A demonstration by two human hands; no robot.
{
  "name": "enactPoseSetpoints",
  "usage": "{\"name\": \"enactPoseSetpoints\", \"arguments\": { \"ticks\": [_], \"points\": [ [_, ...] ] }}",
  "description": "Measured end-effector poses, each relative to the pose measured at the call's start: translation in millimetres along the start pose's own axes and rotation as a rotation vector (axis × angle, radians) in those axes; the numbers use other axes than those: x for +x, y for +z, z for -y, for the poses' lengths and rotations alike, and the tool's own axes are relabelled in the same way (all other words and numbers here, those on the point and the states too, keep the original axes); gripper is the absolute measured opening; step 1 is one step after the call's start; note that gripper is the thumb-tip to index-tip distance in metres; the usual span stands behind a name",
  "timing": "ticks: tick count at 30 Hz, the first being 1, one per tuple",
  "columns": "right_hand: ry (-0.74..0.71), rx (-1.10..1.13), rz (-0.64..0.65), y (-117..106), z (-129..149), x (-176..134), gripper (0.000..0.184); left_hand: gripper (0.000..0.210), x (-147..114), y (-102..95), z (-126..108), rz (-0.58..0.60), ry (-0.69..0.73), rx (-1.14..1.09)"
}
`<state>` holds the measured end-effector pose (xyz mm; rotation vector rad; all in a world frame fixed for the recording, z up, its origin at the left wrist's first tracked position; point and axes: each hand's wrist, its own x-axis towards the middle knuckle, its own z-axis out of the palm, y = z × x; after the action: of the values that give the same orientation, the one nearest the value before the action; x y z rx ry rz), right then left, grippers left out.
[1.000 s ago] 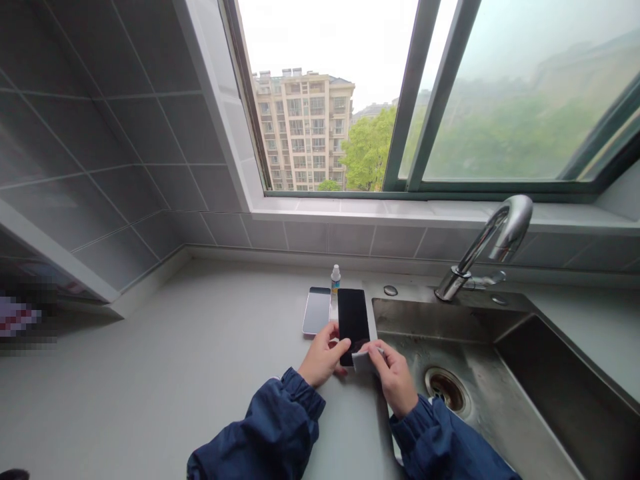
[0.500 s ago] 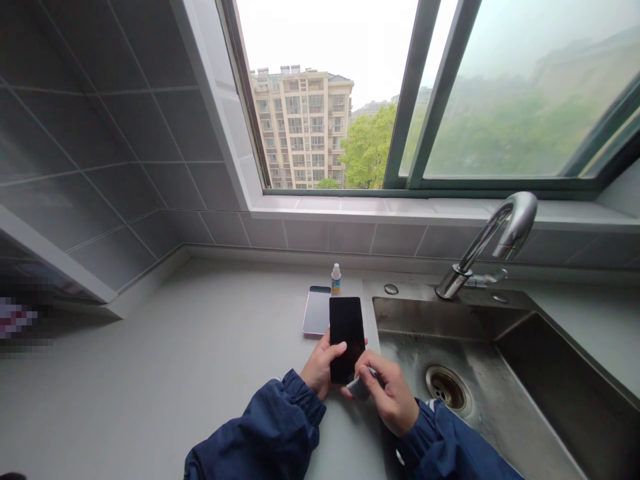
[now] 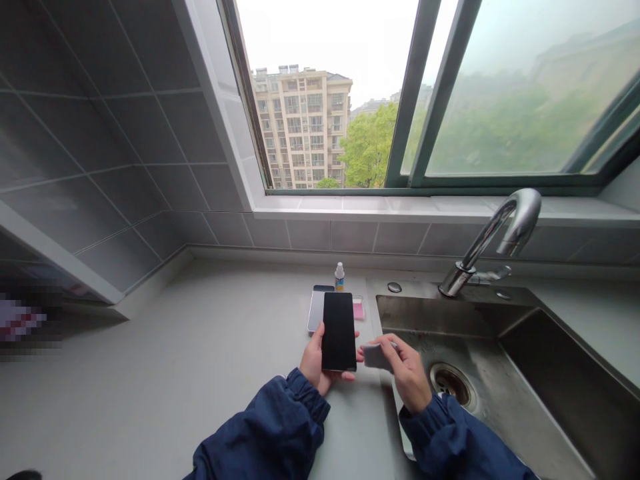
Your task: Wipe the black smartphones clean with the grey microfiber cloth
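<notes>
A smartphone point(image 3: 339, 331) with a dark screen lies face up in my left hand point(image 3: 315, 363), whose fingers wrap its edges from beneath. To the right of it, my right hand point(image 3: 407, 367) pinches a small grey cloth point(image 3: 377, 357), held apart from the screen. Behind the smartphone, partly covered by it, a flat silver-grey device point(image 3: 316, 313) with a dark top strip rests on the counter. A small white-capped bottle point(image 3: 339, 277) stands upright behind these. A clear case with a pink piece point(image 3: 359, 309) shows beside the smartphone's upper right edge.
A steel sink point(image 3: 480, 360) with a drain point(image 3: 453, 385) is set into the pale counter point(image 3: 225, 347) at my right. The chrome faucet point(image 3: 470, 253) curves over it. A window ledge point(image 3: 440, 208) runs along the back, and tiled wall point(image 3: 185, 133) bounds the left.
My right hand has drawn the cloth off the lower part of the smartphone and out to the right. My left thumb has moved from the screen to its edge, and the pink piece now shows.
</notes>
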<state>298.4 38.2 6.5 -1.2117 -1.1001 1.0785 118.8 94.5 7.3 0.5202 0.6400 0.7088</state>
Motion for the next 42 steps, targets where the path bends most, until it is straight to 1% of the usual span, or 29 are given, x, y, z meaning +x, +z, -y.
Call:
{"name": "enactPoseSetpoints", "arguments": {
  "ticks": [4, 7, 9, 14, 18, 20, 23, 25, 29, 33, 37, 42],
  "points": [
    [0.065, 0.116, -0.177, -11, -14, 13, 0.044, 0.081, -1, -1.0, -2, 0.116, -0.016, -0.039],
    [0.083, 0.158, -0.307, -21, -21, 23, 0.047, 0.086, -4, -0.6, -3, 0.177, -0.088, -0.005],
    [0.094, 0.180, -0.371, -26, -24, 27, 0.052, 0.089, -5, -0.3, -3, 0.206, -0.120, 0.026],
    [0.120, 0.219, -0.453, -30, -24, 32, 0.063, 0.091, -6, 0.1, -6, 0.286, -0.205, 0.059],
    [0.108, 0.203, -0.504, -31, -24, 32, 0.066, 0.088, -8, 2.5, -10, 0.353, -0.263, 0.083],
    [0.105, 0.176, -0.487, -31, -25, 32, 0.066, 0.087, -10, 5.0, -11, 0.337, -0.259, 0.100],
    [0.082, 0.110, -0.405, -28, -26, 29, 0.063, 0.086, -13, 8.2, -12, 0.279, -0.241, 0.108],
    [0.041, 0.042, -0.352, -25, -24, 26, 0.059, 0.085, -14, 9.1, -12, 0.268, -0.233, 0.100],
    [-0.069, -0.116, -0.259, -19, -17, 21, 0.052, 0.086, -13, 9.1, -11, 0.279, -0.237, 0.099],
    [-0.138, -0.236, -0.180, -15, -14, 18, 0.050, 0.079, -13, 9.3, -10, 0.285, -0.217, 0.080],
    [-0.160, -0.316, -0.088, -13, -18, 16, 0.052, 0.078, -10, 5.9, -7, 0.312, -0.216, 0.030],
    [-0.157, -0.385, 0.008, -11, -20, 13, 0.053, 0.081, -1, -3.2, -1, 0.307, -0.216, -0.028]
  ]
}}
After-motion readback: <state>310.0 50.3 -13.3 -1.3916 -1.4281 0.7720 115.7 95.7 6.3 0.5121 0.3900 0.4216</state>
